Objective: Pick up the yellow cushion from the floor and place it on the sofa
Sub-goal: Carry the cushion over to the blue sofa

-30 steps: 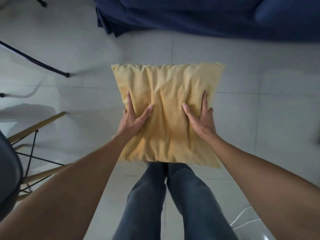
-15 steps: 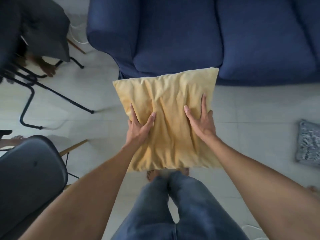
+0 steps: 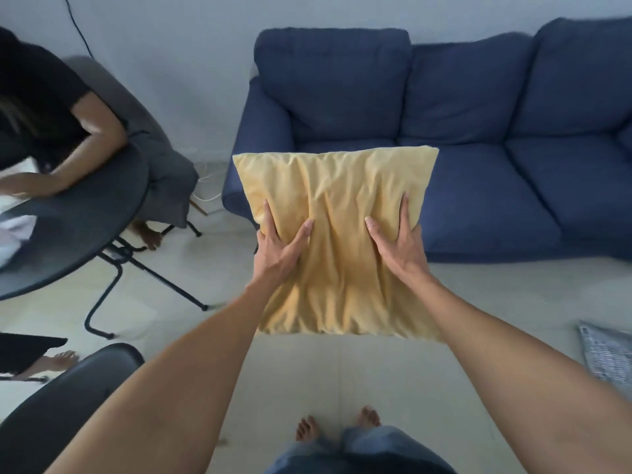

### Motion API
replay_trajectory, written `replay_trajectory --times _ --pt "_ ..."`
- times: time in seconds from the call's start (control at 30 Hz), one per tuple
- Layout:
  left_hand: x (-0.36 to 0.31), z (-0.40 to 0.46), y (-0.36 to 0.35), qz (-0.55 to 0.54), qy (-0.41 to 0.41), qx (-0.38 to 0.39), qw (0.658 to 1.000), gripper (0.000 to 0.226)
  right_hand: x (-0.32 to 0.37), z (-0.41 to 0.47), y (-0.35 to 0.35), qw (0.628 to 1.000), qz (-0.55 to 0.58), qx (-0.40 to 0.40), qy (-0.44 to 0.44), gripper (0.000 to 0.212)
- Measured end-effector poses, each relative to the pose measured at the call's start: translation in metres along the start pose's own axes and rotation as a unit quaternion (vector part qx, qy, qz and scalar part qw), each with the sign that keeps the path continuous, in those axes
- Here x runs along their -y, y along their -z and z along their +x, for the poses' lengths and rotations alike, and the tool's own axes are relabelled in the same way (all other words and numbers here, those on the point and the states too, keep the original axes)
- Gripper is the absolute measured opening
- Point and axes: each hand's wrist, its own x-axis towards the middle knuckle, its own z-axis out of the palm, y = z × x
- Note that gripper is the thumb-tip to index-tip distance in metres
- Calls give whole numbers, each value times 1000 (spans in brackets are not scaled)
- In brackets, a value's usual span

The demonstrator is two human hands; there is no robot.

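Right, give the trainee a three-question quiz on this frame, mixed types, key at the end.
1. True or false: the cushion already lies on the sofa.
2. What holds the cushion? A. left hand only; B. right hand only; C. both hands
3. Fill in: on the floor at the right edge lies a grey patterned ____.

Key: 1 false, it is held in the air in front of the sofa; 2 C; 3 cushion, as far as the cropped view shows.
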Motion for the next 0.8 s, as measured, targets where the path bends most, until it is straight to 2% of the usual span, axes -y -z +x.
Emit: replay_trajectory --times 0.17,0.37,0.8 --pt "-60 17 21 6 -52 -31 998 115 46 20 35 996 44 -38 68 91" --pt "-117 35 33 17 -90 -47 995 115 85 44 74 992 48 -52 106 103" --pt "-227 74 24 11 -170 -93 981 113 140 113 153 977 73 -90 181 96"
